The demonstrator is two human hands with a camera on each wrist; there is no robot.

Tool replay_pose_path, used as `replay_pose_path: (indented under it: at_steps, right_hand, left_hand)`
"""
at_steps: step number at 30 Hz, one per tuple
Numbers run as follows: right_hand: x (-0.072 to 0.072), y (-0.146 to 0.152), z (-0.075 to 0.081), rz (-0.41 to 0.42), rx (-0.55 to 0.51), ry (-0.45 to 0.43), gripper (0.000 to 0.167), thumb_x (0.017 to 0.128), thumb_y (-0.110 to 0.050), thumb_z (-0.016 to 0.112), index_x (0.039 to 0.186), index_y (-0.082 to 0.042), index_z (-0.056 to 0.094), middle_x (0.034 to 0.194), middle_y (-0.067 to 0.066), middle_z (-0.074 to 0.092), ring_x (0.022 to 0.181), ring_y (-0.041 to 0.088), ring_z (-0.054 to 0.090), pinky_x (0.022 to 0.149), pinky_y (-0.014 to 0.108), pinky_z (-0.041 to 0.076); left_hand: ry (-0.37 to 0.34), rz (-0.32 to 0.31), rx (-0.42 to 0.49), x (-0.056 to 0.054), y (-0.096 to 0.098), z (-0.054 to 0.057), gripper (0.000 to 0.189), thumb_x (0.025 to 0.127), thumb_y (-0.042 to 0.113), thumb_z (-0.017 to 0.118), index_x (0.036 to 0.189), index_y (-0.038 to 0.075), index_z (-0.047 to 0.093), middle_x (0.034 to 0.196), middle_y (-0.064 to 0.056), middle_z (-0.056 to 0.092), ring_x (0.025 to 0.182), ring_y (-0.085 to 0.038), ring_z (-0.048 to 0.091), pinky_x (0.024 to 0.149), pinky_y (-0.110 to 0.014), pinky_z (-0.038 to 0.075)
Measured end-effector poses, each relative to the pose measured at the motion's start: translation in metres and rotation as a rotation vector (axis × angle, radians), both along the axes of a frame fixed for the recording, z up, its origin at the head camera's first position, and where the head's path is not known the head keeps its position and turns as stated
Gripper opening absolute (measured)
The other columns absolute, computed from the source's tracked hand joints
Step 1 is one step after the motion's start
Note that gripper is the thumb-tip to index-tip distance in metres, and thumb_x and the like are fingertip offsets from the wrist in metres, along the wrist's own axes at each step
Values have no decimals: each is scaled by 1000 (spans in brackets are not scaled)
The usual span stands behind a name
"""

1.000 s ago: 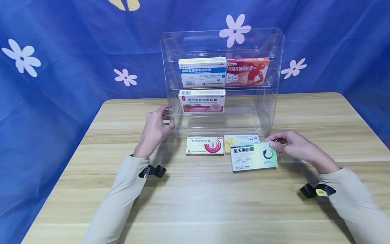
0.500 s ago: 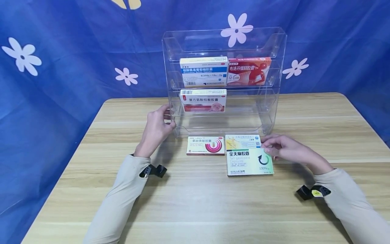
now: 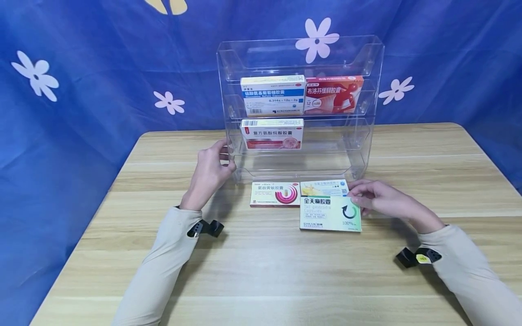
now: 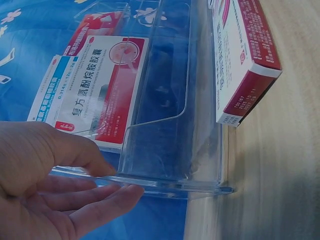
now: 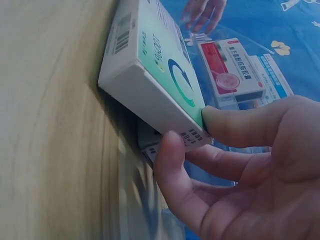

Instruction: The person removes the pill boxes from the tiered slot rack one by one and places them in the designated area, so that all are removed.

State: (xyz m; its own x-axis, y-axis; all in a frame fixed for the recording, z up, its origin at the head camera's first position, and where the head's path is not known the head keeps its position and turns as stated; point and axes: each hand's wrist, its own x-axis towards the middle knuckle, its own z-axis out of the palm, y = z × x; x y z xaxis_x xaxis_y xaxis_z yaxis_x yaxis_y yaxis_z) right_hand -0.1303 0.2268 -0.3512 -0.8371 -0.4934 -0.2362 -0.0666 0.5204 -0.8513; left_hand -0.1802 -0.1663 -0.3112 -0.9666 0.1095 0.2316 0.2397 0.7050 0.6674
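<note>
My left hand (image 3: pixel 212 168) pinches the left side edge of a clear plastic display rack (image 3: pixel 261 173); in the left wrist view, thumb and fingers (image 4: pixel 107 200) lie on either side of that wall. With my right hand (image 3: pixel 381 198) I hold a green-and-white medicine box (image 3: pixel 330 215) by its upper right corner. It overlaps the front part of a yellow-and-white medicine box (image 3: pixel 322 187) in front of the rack. Left of these lies a white medicine box with a pink ring design (image 3: pixel 274 194). In the right wrist view, the thumb (image 5: pixel 235 125) presses the green-and-white box's face.
On an upper tier of the rack stand a blue-and-white box (image 3: pixel 273 97) and a red box (image 3: pixel 333 96). One tier lower, at left, sits a white-and-red box (image 3: pixel 272 135). A blue flowered curtain (image 3: pixel 102 68) hangs behind the wooden table (image 3: pixel 261 271).
My right hand has moved left with the green-and-white box and brought it down in front of the yellow-and-white one, then slightly further left. The left hand stays at the rack's edge.
</note>
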Motion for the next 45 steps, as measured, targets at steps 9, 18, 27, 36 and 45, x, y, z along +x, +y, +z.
replay_pose_path:
  at_steps: [9,18,27,36,45]
  right_hand:
    - [2,-5,1,-30,6,-32,29,97,-8,53,115,15,56,99,15,59,74,20,60,66,29,56]
    - [3,-6,0,-39,-8,-18,29,97,-7,52,116,16,54,98,16,59,72,19,60,65,29,57]
    - [7,4,4,-5,3,-75,25,97,-8,52,111,12,58,81,9,58,65,17,56,58,29,53]
    - [3,-3,1,-17,9,-199,24,97,-10,53,105,12,59,72,6,55,62,14,55,55,26,52]
    - [7,-6,-5,-147,-73,-146,23,94,-7,60,99,2,40,77,9,51,64,19,55,54,31,54]
  left_hand:
    - [-19,7,-11,0,1,0,51,78,-8,59,129,-9,53,109,-25,67,98,-36,67,81,-40,57]
    - [-15,9,-17,0,1,1,51,78,-8,59,128,-9,53,110,-25,67,98,-36,67,83,-41,57]
    - [-7,-5,-1,-1,1,0,49,78,-9,57,126,-11,54,110,-27,66,96,-37,68,82,-42,57]
    - [1,1,-6,-1,-1,-3,50,78,-9,57,127,-10,53,109,-26,67,96,-36,68,79,-39,58]
    - [9,0,-6,0,0,-2,50,78,-8,57,127,-10,53,109,-26,67,96,-36,68,79,-39,58]
